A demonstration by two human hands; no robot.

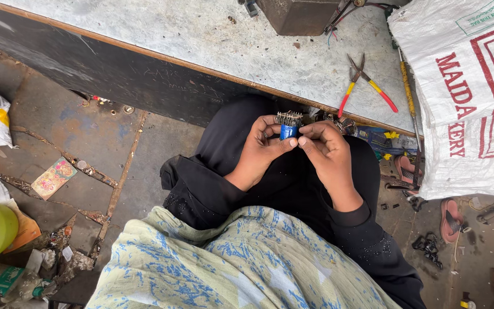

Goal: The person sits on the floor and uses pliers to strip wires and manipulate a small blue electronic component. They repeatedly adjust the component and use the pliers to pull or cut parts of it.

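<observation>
My left hand (258,150) and my right hand (328,155) meet in front of me over my lap, both in black sleeves. Between their fingertips they pinch a small blue part (288,131) with a row of metal pins or plates on its top. The left thumb and fingers wrap its left side, and the right fingertips press its right side. It is held just in front of the edge of a low grey worktop (212,40).
Pliers with red and yellow handles (367,86) lie on the worktop beside a long yellow-handled tool (408,86). A dark metal box (298,16) with wires stands at the back. A large white printed sack (470,97) fills the right. Scrap and sandals (450,220) litter the floor.
</observation>
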